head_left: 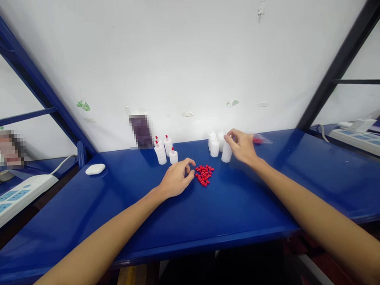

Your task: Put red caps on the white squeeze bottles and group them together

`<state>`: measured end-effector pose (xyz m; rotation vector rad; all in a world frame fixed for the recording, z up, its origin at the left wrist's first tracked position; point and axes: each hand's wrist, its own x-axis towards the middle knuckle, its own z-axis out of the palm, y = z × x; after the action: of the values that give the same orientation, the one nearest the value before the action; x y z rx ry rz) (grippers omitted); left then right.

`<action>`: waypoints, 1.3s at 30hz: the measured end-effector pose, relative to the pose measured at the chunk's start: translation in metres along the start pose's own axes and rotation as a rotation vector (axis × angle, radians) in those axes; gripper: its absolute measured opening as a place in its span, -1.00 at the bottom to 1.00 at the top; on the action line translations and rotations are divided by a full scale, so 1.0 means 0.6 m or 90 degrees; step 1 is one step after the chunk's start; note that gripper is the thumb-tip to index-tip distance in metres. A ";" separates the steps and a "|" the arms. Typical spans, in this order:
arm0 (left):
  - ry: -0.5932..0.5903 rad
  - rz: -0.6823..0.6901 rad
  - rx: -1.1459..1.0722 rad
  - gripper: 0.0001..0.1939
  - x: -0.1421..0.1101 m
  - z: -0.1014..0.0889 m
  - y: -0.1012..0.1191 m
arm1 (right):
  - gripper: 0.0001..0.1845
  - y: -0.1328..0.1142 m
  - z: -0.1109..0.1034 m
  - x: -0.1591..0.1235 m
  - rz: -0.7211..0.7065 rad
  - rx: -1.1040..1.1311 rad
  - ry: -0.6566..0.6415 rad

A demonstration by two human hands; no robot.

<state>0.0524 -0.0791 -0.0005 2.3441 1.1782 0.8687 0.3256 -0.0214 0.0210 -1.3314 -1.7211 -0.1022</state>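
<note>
My right hand [242,146] has its fingers closed around the top of a white squeeze bottle [226,154], whose tip is hidden by the fingers. Just left of it stand several white bottles [214,148] with no red on their tips. My left hand [178,176] hovers at the left edge of a pile of small red caps [204,175], its fingers curled and apart with a gap between thumb and forefinger. Behind that hand stand several white bottles with red caps on their tips [160,153].
A clear plastic bag with red pieces [261,139] lies right of my right hand. On the left of the blue table [143,228] is a small white case [95,169]. Power strips [19,196] flank both sides, and a white wall [186,67] rises behind.
</note>
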 end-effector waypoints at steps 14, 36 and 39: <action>-0.083 0.108 0.139 -0.74 -0.004 0.002 -0.008 | -0.80 -0.044 0.013 -0.060 0.122 0.340 -0.044; 0.126 0.128 -0.275 -0.88 -0.023 0.002 0.062 | -0.81 -0.156 -0.014 -0.112 -0.043 0.152 -0.407; 0.146 0.114 -0.289 -0.88 -0.016 0.002 0.054 | -0.75 -0.148 -0.012 -0.108 -0.011 0.228 -0.387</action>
<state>0.0678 -0.1061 0.0138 2.0319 0.7500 1.3390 0.2580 -0.1083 0.0196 -1.1392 -2.1192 0.6345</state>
